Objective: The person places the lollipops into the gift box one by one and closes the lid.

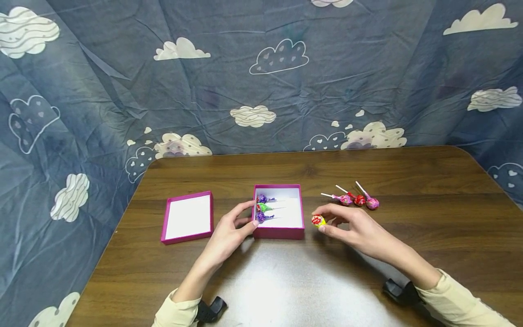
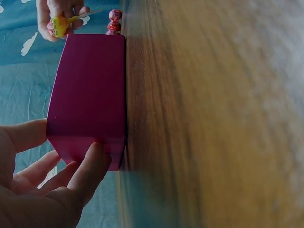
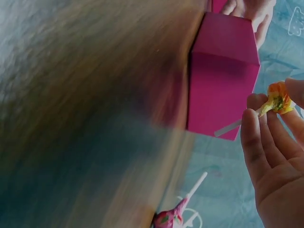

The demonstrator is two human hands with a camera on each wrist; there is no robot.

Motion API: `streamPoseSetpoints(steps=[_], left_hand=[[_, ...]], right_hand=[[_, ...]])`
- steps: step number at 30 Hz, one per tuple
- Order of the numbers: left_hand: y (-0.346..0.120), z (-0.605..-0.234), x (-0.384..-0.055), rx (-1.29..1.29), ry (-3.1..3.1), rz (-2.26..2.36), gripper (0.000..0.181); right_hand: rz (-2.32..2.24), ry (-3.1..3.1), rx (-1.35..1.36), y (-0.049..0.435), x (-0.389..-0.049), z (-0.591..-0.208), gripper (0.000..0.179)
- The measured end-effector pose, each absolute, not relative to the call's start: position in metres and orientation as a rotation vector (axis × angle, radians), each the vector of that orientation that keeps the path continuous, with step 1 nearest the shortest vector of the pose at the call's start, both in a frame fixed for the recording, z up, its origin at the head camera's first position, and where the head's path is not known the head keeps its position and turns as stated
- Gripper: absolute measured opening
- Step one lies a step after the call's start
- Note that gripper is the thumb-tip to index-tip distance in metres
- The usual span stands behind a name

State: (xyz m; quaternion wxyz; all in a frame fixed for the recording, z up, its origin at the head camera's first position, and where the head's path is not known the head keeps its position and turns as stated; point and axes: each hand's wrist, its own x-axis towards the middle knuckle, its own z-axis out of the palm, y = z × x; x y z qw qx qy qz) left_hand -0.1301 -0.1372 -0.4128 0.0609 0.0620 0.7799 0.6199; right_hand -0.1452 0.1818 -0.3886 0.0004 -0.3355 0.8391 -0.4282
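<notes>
My left hand [image 1: 229,234] holds the magenta box [image 1: 278,233] at its left side, the thumb by the front left corner. Inside the white-lined box, three wrapped lollipops lie along the left wall: a purple one [image 1: 262,199], a green one [image 1: 263,207] and another purple one [image 1: 261,218]. Their sticks point right. Just right of the box, my right hand [image 1: 357,227] pinches a yellow and red lollipop [image 1: 318,220] by its wrapped head. In the right wrist view, the white stick [image 3: 229,128] of this lollipop shows, crossing in front of the box wall.
A matching lid [image 1: 188,215] lies left of the box, white inside up. Behind my right hand are three more lollipops: a pink one [image 1: 345,200], a red one [image 1: 359,200] and a second pink one [image 1: 372,203]. The wooden table [image 1: 441,195] meets a cloud-printed blue cloth [image 1: 229,91] behind.
</notes>
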Motion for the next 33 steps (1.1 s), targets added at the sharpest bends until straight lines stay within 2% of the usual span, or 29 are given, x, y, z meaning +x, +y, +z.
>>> streamPoseSetpoints(steps=[10, 19, 33], left_hand=[[-0.139, -0.412, -0.130, 0.162, 2.368, 1.846, 0.051], [-0.138, -0.412, -0.130, 0.165, 2.372, 1.840, 0.049], [-0.137, -0.411, -0.130, 0.191, 2.354, 1.879, 0.052]], right_hand=[[-1.462, 2.549, -1.106, 0.160, -0.142, -0.377, 0.027], [-1.600, 2.421, -1.038, 0.136, -0.140, -0.371, 0.030], [-1.682, 2.376, -0.999, 0.106, -0.155, -0.368, 0.026]])
